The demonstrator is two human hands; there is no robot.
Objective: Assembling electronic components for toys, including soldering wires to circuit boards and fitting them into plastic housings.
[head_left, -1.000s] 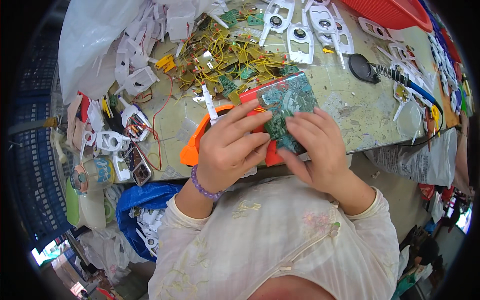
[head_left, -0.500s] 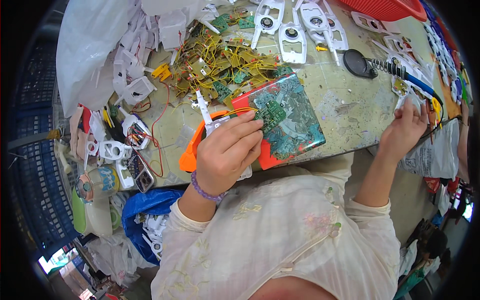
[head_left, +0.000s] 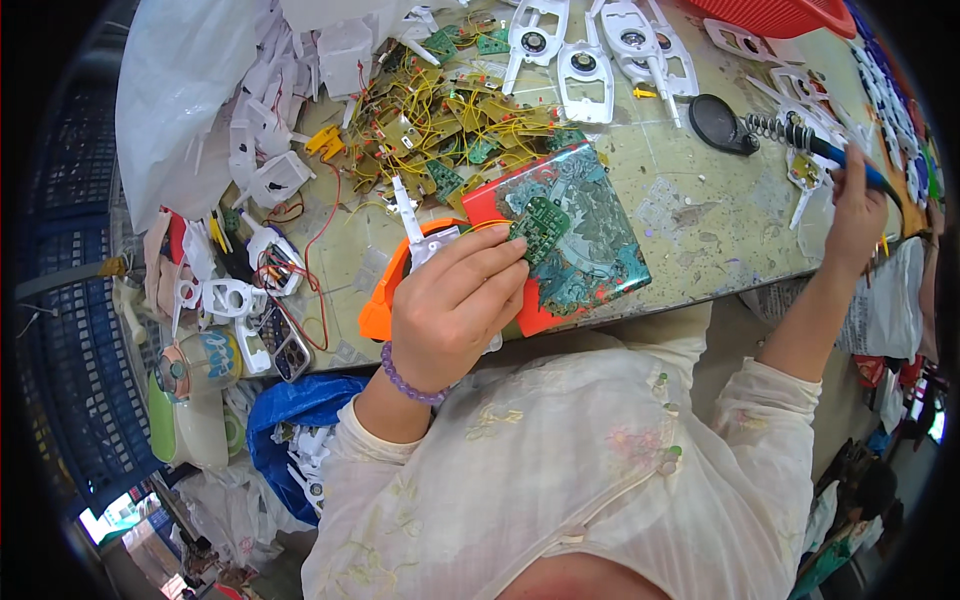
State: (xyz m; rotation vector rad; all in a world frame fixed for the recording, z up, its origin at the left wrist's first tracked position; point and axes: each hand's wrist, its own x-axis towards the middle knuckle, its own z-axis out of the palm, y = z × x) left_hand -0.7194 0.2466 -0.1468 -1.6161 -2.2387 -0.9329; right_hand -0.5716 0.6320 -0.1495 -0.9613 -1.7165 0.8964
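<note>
Between its fingertips my left hand [head_left: 460, 305] pinches a small green circuit board [head_left: 546, 225] by its near-left edge. Yellow wires run from the board beneath the fingers. The board is over a flat box-like thing with a dark teal pattern [head_left: 605, 265] and red sides. Beside that hand are a white plastic housing [head_left: 408, 207] and an orange plastic piece [head_left: 378, 308], partly covered. At the right, my right hand [head_left: 856, 215] closes on the blue handle of a soldering iron [head_left: 874, 180]. The iron's front end is inside a coil stand [head_left: 785, 131] with a round black base.
A heap of wired circuit boards [head_left: 460, 110] covers the table's far middle. White housings with round speakers [head_left: 583, 85] lie behind, near a red basket [head_left: 785, 15]. On the left are white parts, red wires, a phone [head_left: 285, 345] and a jar [head_left: 208, 360]. A blue bag [head_left: 290, 405] hangs below the edge.
My right hand has moved right and away from me, up to the soldering iron's handle, and has taken hold of it. The left hand and circuit board have barely moved.
</note>
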